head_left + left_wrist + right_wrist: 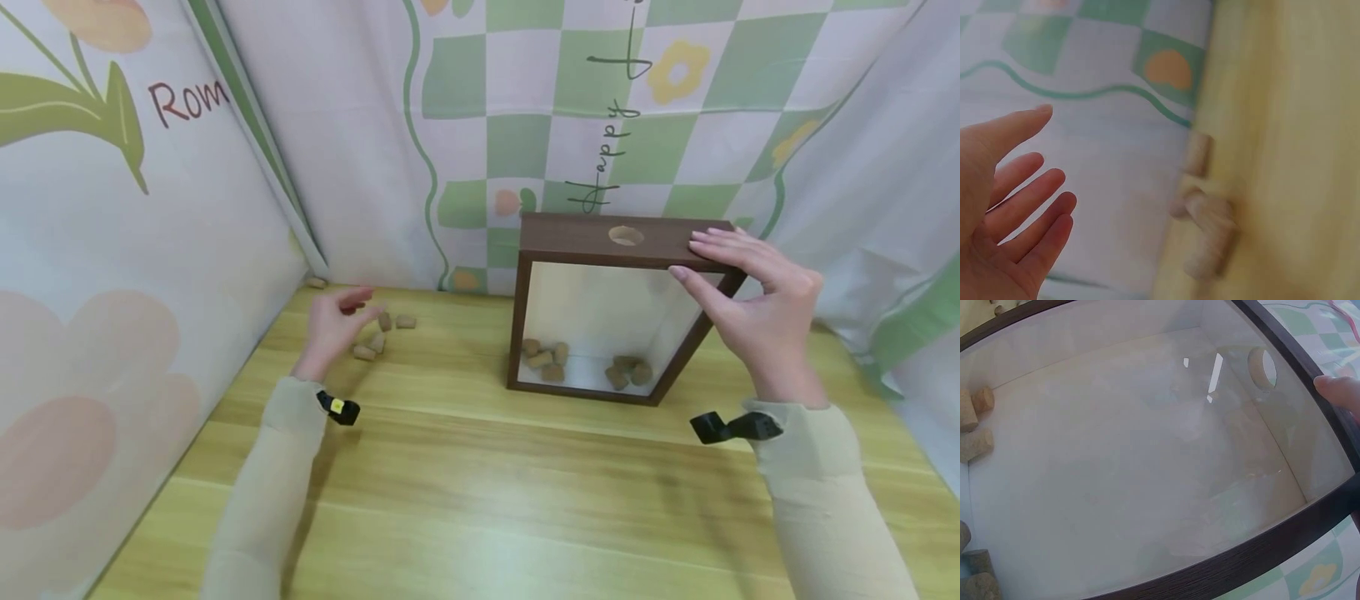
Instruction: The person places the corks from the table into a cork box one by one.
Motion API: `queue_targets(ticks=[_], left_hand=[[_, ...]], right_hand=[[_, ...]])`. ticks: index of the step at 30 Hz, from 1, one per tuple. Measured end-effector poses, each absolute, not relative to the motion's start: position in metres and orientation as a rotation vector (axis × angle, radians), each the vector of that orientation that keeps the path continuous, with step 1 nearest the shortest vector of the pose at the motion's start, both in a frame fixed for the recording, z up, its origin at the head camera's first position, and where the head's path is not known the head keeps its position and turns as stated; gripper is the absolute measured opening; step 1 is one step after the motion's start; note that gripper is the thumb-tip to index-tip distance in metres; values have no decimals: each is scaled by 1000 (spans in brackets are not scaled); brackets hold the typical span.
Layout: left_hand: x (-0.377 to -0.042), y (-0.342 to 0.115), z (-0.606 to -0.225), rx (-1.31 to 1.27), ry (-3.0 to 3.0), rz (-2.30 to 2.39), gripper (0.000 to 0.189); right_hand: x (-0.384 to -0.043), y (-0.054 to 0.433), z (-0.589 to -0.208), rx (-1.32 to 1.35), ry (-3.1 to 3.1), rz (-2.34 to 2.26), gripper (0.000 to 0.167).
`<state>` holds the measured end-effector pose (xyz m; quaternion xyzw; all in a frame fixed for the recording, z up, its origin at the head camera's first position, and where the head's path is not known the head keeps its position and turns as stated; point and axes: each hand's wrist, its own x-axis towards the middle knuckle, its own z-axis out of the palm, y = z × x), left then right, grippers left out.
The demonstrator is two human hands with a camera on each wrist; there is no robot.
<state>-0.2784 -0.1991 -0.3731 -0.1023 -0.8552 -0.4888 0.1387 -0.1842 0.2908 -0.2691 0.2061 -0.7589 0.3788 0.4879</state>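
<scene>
My left hand (333,329) hovers at the table's back left, fingers relaxed and nothing held. Just beyond its thumb lie several loose corks (406,322); in the left wrist view the corks (1213,231) look blurred, apart from the fingers. To the right stands a dark wooden box frame (516,333) with a clear front and a round hole (626,236) in its top. Several corks (553,372) rest on its floor in two groups. My right hand (772,308) grips its upper right corner, the thumb (1338,392) at the front edge and the fingers over the top.
A single cork (317,283) lies in the far left corner of the wood-grain table (450,475). Printed cloth (517,150) hangs right behind the box, and a flowered panel (150,333) borders the table's left side.
</scene>
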Motion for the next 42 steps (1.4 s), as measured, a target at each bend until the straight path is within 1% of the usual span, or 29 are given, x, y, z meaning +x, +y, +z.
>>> queue_targets(ticks=[9,18,30,38,42], left_hand=[[-269,-227,-408,-242,-2548,-1421,43],[-260,-243,-424,-253,-2723,-1455,58],[-262,-246,-430,-294,-2754,-1354,45],[-266,-246,-434,-294,-2751,-1263,32],[-267,-245,-433,-292,-2751,-1249,30]], right_hand=[[-188,295,-271,506,-1855,910,31],[-191,298,-274,505,-1875,892,32],[-187,296,-273,515,-1868,915,30],[-187,296,-273,512,-1865,902,29],[-188,297,-273,516,-1861,899,29]])
